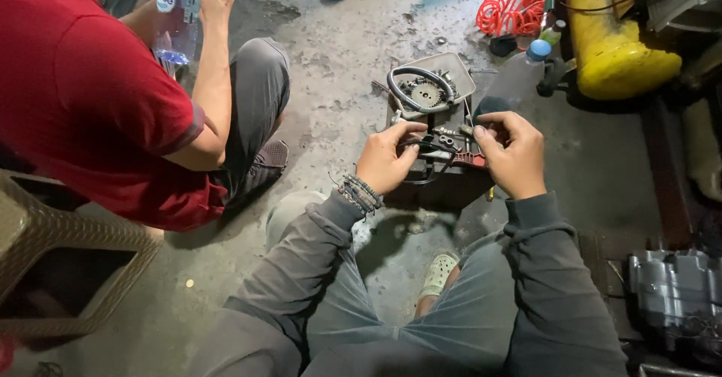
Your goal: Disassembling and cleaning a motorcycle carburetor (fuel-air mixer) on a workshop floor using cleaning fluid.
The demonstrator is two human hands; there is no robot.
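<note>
Seen from above, looking down past grey-trousered knees to a stained concrete floor (353, 61). Left hand (386, 159), wrist wrapped in beaded bracelets (359, 194), held low in the middle of the view with fingers curled together and pinched on a small dark mechanical part (438, 149). Right hand (514, 153) just beside it, fingers likewise drawn together and gripping the other end of the same part. Part itself held between the two hands just above the floor: black, with a curved band, some small metal pieces and a red piece at its right side; finer detail too small to make out.

Just beyond the hands, on the floor, a shallow grey tray (459, 68) holding a toothed gear (426, 92) and a loop of black tubing (416, 76). To the right of the tray, a clear plastic bottle with a blue cap (526, 68), lying tilted. Farther back, a coil of red-orange hose (511, 8) next to a yellow machine body (613, 46).

On the left, another person in a red shirt (90, 98) and grey trousers, crouched, holding up a water bottle (177, 16). A brown woven stool (68, 264) at lower left. At lower right, a grey metal engine casing (677, 294). A pale clog (438, 272) on the wearer's own foot, between the knees.
</note>
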